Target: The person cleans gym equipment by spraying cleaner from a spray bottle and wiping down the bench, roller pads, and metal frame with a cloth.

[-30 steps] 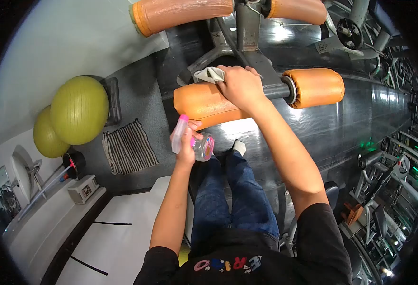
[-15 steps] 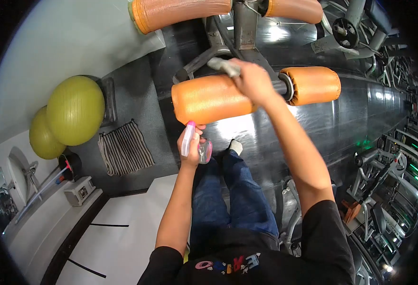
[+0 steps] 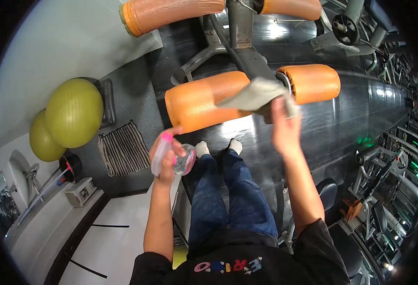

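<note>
My left hand [image 3: 166, 156] is closed around a clear spray bottle [image 3: 185, 160] with a white and pink trigger head, held just below the left end of an orange padded roller [image 3: 204, 100]. In my right hand [image 3: 285, 126] is a pale grey cloth [image 3: 261, 92], pinched and blurred by motion. The cloth hangs in front of the roller's right end; whether it touches the pad I cannot tell. A second, shorter orange roller [image 3: 311, 84] sits to the right on the same machine, close to my right hand.
The machine's metal post [image 3: 241, 28] and upper orange pads [image 3: 175, 14] stand ahead. Two green exercise balls [image 3: 73, 113], a striped mat [image 3: 124, 148] and a black bin [image 3: 71, 166] are at left. Gym machines [image 3: 384, 175] line the right. My feet are on dark flooring.
My right hand has come off the roller, moving right and towards me, with the cloth now spread out. My left hand has shifted left and down with the spray bottle.
</note>
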### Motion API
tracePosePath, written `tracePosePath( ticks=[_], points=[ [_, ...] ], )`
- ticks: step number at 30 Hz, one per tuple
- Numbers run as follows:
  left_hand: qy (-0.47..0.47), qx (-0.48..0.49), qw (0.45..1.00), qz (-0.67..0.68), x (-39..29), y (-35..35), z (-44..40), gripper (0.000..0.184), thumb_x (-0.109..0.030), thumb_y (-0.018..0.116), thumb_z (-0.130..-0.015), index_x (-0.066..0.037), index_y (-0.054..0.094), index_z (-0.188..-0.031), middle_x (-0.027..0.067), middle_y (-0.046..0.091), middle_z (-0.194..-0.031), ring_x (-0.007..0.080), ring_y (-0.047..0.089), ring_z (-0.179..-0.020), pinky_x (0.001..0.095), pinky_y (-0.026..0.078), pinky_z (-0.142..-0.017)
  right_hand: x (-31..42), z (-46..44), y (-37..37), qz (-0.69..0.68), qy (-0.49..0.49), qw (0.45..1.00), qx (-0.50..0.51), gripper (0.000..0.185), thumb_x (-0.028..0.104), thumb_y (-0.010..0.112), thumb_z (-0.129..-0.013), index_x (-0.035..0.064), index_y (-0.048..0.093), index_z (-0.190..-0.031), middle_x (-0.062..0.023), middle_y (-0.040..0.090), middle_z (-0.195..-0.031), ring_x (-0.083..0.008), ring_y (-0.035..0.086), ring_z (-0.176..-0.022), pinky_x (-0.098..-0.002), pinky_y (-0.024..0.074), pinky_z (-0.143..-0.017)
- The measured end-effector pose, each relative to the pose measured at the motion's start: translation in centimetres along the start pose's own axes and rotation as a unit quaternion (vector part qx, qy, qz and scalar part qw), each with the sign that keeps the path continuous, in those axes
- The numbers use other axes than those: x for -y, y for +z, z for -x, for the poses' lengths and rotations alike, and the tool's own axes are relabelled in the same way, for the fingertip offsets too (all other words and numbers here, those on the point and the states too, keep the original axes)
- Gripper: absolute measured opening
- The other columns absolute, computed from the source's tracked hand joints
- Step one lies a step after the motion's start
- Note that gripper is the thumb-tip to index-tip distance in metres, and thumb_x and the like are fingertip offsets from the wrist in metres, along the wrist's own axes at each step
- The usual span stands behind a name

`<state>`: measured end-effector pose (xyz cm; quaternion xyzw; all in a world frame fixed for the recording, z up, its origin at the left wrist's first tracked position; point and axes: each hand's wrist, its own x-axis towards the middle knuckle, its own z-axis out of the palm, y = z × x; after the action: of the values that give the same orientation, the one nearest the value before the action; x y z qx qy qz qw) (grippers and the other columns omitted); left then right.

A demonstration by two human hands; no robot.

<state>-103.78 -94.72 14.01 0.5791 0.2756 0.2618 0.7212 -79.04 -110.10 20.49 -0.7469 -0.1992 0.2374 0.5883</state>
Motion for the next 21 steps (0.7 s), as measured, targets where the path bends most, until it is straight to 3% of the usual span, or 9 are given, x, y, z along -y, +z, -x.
tracePosePath(
  ticks=[3,4,6,8,9,12,15,17,21],
  points=[
    [-0.123,0.084,0.985,-0.092,-2.3,1.6,-4.2,0.045,-0.032,0.059,-0.088,0.004,0.062,-0.114,0.0074,0.066,-0.096,0.0101,0.06,-0.072,0.0252,0.05,-0.066,3.6,-2.4,-0.2,-0.118,-0.017,0.978,-0.168,0.039,0.035,0.047,-0.103,0.0016,0.062,-0.116,-0.004,0.065,-0.1,-0.011,0.058,-0.093,-0.0274,0.0463,-0.082],
    [-0.123,0.083,0.985,-0.091,-2.1,1.7,-4.7,0.045,-0.032,0.059,-0.088,0.004,0.062,-0.114,0.0074,0.066,-0.096,0.0101,0.06,-0.072,0.0252,0.05,-0.066,4.3,-2.8,0.0,-0.054,0.031,0.986,-0.152,0.043,0.038,0.046,-0.103,0.0004,0.061,-0.119,-0.0051,0.066,-0.1,-0.0131,0.059,-0.094,-0.0289,0.0466,-0.083],
    [-0.12,0.106,0.975,-0.154,-1.9,1.6,-5.3,0.033,-0.022,0.059,-0.087,0.002,0.065,-0.109,0.0067,0.065,-0.093,0.0108,0.06,-0.071,0.0237,0.05,-0.062,2.1,-4.5,1.4,0.116,-0.047,0.992,-0.015,0.039,0.031,0.057,-0.097,0.0018,0.06,-0.123,-0.0125,0.068,-0.109,-0.0227,0.063,-0.1,-0.0355,0.0481,-0.089],
    [-0.081,0.122,0.974,-0.175,-1.6,1.6,-4.9,0.029,-0.017,0.061,-0.084,0.003,0.066,-0.104,0.0107,0.066,-0.092,0.0182,0.063,-0.073,0.0288,0.05,-0.068,-3.5,-4.5,5.5,0.324,-0.196,0.924,0.056,0.042,0.013,0.066,-0.08,0.0061,0.061,-0.121,-0.0128,0.06,-0.126,-0.0351,0.055,-0.12,-0.051,0.0361,-0.106],
    [-0.041,0.14,0.97,-0.197,-1.4,1.5,-4.8,0.024,-0.013,0.063,-0.082,0.004,0.067,-0.099,0.0148,0.068,-0.092,0.0256,0.066,-0.076,0.0338,0.051,-0.073,-2.1,-3.6,7.9,0.415,-0.236,0.871,0.113,0.049,0.01,0.068,-0.072,0.0084,0.063,-0.12,-0.0086,0.059,-0.129,-0.029,0.051,-0.126,-0.0548,0.0305,-0.109],
    [-0.052,0.157,0.96,-0.226,0.9,0.1,-3.5,0.024,-0.015,0.066,-0.08,0.001,0.067,-0.099,0.0165,0.068,-0.093,0.0299,0.065,-0.085,0.036,0.05,-0.077,-2.0,-2.2,13.7,0.323,-0.25,0.891,0.199,0.05,0.015,0.071,-0.068,0.0111,0.065,-0.117,-0.0073,0.06,-0.129,-0.0265,0.049,-0.128,-0.054,0.0277,-0.113],
    [0.045,0.088,0.958,-0.27,2.4,0.9,-1.9,0.019,-0.018,0.066,-0.08,-0.002,0.065,-0.092,0.0156,0.067,-0.088,0.0299,0.065,-0.083,0.0367,0.05,-0.077,-1.4,-3.0,16.8,0.336,-0.302,0.808,0.378,0.044,0.016,0.071,-0.069,0.0139,0.067,-0.113,-0.0045,0.064,-0.12,-0.0199,0.054,-0.122,-0.0445,0.0331,-0.107],
    [-0.115,0.146,0.953,-0.24,2.2,0.2,-1.7,0.018,-0.019,0.064,-0.082,-0.002,0.063,-0.089,0.0147,0.068,-0.087,0.0296,0.066,-0.083,0.037,0.05,-0.076,-1.3,-4.4,16.1,0.344,-0.303,0.797,0.394,0.047,0.014,0.072,-0.067,0.0137,0.065,-0.114,-0.0044,0.064,-0.12,-0.0201,0.053,-0.124,-0.0437,0.0324,-0.109],
    [-0.024,0.125,0.966,-0.226,2.7,1.0,-2.3,0.019,-0.02,0.062,-0.083,-0.001,0.064,-0.087,0.015,0.067,-0.083,0.0295,0.066,-0.077,0.0378,0.05,-0.07,-2.8,-6.7,12.8,0.209,-0.325,0.877,0.287,0.044,0.008,0.071,-0.069,0.0085,0.064,-0.112,-0.0131,0.066,-0.111,-0.033,0.06,-0.108,-0.0426,0.0472,-0.094]
  ],
)
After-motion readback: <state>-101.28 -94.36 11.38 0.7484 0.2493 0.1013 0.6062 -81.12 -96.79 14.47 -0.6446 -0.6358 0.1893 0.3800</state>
